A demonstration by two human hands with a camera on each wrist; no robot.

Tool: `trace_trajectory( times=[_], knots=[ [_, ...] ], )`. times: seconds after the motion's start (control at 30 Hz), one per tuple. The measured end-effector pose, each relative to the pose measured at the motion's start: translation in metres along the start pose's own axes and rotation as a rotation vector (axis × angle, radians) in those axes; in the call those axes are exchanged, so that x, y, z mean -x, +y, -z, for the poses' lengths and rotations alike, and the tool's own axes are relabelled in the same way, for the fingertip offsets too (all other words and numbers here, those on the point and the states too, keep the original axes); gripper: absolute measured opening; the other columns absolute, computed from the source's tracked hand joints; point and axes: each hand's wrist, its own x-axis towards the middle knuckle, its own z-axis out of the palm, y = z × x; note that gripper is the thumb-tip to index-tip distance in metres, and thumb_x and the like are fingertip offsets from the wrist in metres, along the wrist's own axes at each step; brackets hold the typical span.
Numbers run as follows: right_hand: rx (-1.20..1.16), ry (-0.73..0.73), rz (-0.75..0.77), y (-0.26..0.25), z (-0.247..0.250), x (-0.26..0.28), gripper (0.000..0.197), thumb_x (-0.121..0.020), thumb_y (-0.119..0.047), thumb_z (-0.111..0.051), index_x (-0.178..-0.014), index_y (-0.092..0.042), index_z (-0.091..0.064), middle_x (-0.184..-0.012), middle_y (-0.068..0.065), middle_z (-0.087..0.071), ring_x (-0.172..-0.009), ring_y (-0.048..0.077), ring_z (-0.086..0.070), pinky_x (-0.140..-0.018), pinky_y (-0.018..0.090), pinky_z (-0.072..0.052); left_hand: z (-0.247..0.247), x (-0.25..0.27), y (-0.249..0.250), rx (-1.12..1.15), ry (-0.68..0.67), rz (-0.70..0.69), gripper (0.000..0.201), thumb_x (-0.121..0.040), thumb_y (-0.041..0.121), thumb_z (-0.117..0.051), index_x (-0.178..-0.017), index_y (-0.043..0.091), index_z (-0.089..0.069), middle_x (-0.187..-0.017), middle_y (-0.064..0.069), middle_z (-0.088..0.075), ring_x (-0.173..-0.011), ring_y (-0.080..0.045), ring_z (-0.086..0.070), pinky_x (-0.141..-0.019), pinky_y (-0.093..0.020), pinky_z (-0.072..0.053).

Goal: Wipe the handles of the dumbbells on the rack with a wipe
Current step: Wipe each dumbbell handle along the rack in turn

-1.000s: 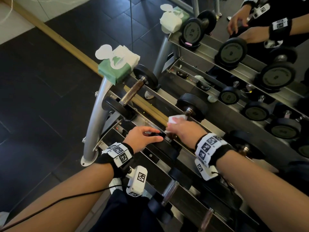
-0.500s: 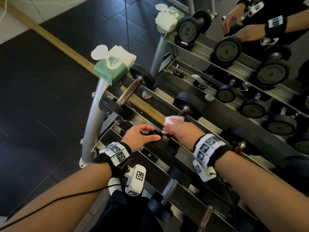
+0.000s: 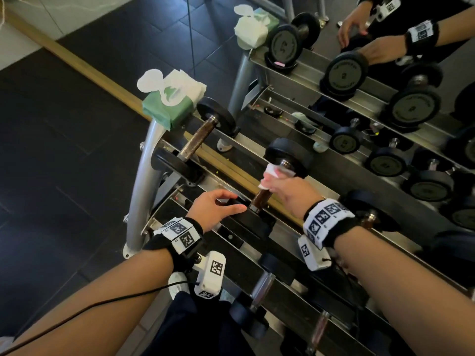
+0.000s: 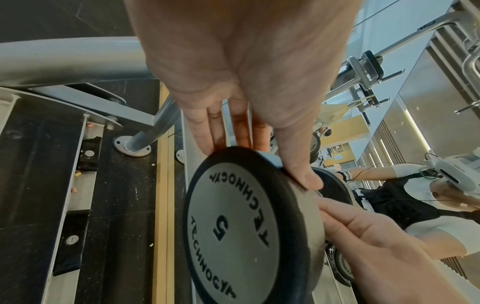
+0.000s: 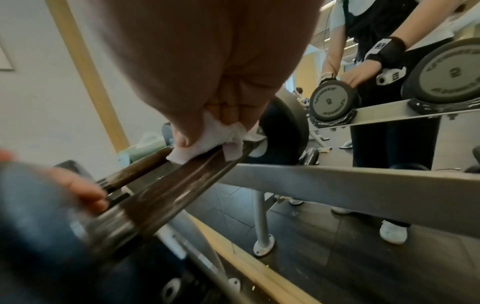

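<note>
**Rusty handle under the wipe, near head steadied**

Brown, corroded metal shows along the handle (image 3: 261,199) of the dumbbell I am working on, the second from the left on the top rail of the rack (image 3: 144,176). My right hand (image 3: 290,194) has its fingers curled over a white wipe (image 5: 205,144), pinching it around the far end of the handle, close against the far head (image 3: 289,155). My left hand (image 3: 214,208) lies on the near head (image 4: 246,226), marked 5; fingers sit fairly straight over its rim, thumb pressed to the edge, steadying rather than gripping.

Handling, as I judge it: the dumbbell is stiff and heavy enough to sit in its cradle, yet the round heads may roll under a twisting wipe, so bracing the near head seems sound. The wipe is thin, soft and probably damp; it could bunch or tear on rough rust, so I would keep it folded under the fingertips. Best hold is around the handle's middle, wipe between skin and metal.

A green pack of wipes (image 3: 171,105) sits on the rack's far left end, beside the leftmost dumbbell (image 3: 198,140). A mirror behind repeats the scene.
</note>
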Motion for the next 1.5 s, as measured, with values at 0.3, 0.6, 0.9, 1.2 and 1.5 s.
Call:
trace_trajectory(
  times=[0.3,0.6,0.9,1.2,1.5],
  knots=[
    [-0.404,0.1,-0.205,-0.019,-0.015,0.032,0.03,-0.102,-0.022,-0.048,-0.127,-0.029,-0.064,-0.13,0.004,-0.062,-0.129,0.024,-0.051,-0.105,0.034,-0.039,0.002,0.004,0.005,-0.021,-0.021,-0.02,0.044,-0.078,0.049,-0.075,-0.118,0.034,-0.064,-0.117,0.004,-0.065,-0.108,-0.015,-0.062,-0.1,-0.045,-0.05],
    [-0.83,0.703,-0.561,-0.018,-0.056,0.036,0.034,-0.104,-0.032,-0.044,-0.135,-0.031,-0.057,-0.112,-0.014,-0.066,-0.094,-0.004,-0.057,-0.075,-0.005,-0.031,0.003,-0.003,-0.002,0.074,-0.019,-0.014,0.072,-0.045,0.078,-0.079,-0.105,0.041,-0.071,-0.115,0.007,-0.069,-0.11,-0.016,-0.065,-0.098,-0.048,-0.052],
    [-0.992,0.849,-0.505,-0.024,-0.054,0.005,0.035,-0.104,-0.029,-0.042,-0.137,-0.031,-0.055,-0.128,-0.007,-0.062,-0.107,-0.002,-0.051,-0.084,0.002,-0.033,0.002,-0.008,-0.008,0.062,0.011,-0.047,0.065,-0.046,0.078,-0.079,-0.101,0.044,-0.073,-0.098,0.013,-0.074,-0.092,-0.007,-0.071,-0.081,-0.03,-0.058],
    [-1.181,0.724,-0.366,-0.033,-0.072,0.006,0.039,-0.105,-0.02,-0.041,-0.139,-0.033,-0.053,-0.133,-0.014,-0.053,-0.107,-0.017,-0.048,-0.088,-0.002,-0.032,0.0,-0.006,-0.005,0.111,0.012,-0.061,0.048,-0.06,0.051,-0.08,-0.104,0.031,-0.073,-0.088,0.017,-0.074,-0.09,-0.009,-0.071,-0.088,-0.032,-0.056],
    [-1.13,0.592,-0.277,-0.044,-0.087,0.023,0.045,-0.106,-0.019,-0.036,-0.147,-0.036,-0.036,-0.156,-0.005,-0.038,-0.143,0.01,-0.034,-0.12,0.03,-0.026,0.001,-0.004,-0.002,0.109,0.007,-0.07,0.043,-0.067,0.042,-0.079,-0.108,0.027,-0.072,-0.09,0.015,-0.073,-0.092,-0.008,-0.071,-0.093,-0.035,-0.055]
  ],
)
